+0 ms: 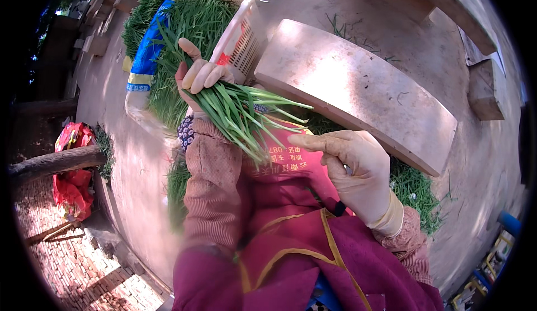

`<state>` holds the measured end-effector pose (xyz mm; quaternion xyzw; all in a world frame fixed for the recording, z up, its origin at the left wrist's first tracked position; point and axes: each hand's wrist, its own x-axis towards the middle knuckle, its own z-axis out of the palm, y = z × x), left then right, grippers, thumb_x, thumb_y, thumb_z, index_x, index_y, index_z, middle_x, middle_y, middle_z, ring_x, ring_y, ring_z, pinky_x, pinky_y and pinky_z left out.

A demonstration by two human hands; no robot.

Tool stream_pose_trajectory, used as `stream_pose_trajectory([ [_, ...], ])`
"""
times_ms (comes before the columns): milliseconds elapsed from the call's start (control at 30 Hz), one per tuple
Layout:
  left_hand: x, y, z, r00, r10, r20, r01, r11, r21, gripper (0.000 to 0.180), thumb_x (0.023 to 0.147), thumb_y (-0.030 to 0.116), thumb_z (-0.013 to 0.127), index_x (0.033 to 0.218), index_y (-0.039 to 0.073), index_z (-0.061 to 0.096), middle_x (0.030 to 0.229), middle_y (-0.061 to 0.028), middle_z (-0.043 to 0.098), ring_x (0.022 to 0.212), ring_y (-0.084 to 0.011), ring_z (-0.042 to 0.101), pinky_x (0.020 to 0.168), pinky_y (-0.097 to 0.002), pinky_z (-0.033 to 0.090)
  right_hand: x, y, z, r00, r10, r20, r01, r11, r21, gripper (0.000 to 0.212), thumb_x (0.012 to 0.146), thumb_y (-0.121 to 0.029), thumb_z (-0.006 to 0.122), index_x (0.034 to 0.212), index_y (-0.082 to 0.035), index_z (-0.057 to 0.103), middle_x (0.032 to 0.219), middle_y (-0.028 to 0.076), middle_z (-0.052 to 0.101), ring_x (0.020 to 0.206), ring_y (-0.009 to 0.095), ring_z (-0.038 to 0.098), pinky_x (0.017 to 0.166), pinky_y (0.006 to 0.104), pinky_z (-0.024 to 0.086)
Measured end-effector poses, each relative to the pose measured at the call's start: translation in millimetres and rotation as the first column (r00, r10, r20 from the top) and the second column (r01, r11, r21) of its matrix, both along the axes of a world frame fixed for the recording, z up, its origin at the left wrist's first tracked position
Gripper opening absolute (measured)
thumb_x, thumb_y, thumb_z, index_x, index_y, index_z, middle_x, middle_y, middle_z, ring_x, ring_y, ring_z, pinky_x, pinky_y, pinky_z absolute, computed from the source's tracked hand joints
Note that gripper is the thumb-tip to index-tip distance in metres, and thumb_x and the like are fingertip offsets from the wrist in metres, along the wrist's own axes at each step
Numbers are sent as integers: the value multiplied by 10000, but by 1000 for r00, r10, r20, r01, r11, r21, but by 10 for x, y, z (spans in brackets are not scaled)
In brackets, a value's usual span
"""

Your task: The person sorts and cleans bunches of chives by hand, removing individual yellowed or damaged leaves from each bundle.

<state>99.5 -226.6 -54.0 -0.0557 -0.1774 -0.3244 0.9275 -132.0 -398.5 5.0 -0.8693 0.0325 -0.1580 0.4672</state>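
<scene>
A bunch of garlic chives (229, 109), long flat green leaves with paler stem ends, lies across the grip of my left hand (202, 76). This gloved hand is closed round the leafy part with the thumb raised, and the stems fan out to the right and down. Just beyond the stem ends is my right hand (358, 171), in a pale glove soiled at the fingers. Its index finger reaches left toward the stems, while the other fingers are curled in. Whatever those curled fingers hold, if anything, is hidden.
A pale plastic basket (250, 8) with slotted walls stands beyond my left hand, by heaped greens (204, 17) and a blue sack (146, 59). A long stone slab (358, 81) lies to the right. Loose greens (417, 196) lie beside it. A log (56, 165) and red bags (72, 196) are left.
</scene>
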Motion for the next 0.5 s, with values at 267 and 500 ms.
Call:
stream_pose_trajectory([
  [267,-72,-144,-30,982,-36,186,7,988,154,393,951,182,398,1316,76,496,545,131,450,535,-30,456,640,-239,384,435,367,-190,944,130,-305,66,828,557,173,826,-106,692,941,24,708,704,74,675,580,70,565,564,232,470],
  [500,-74,-117,-150,991,-47,124,24,984,177,411,937,183,393,1319,77,500,535,131,423,542,-35,418,660,-248,364,420,353,-470,937,133,-322,54,858,510,126,817,-66,667,805,60,661,662,79,664,541,42,536,522,214,459],
])
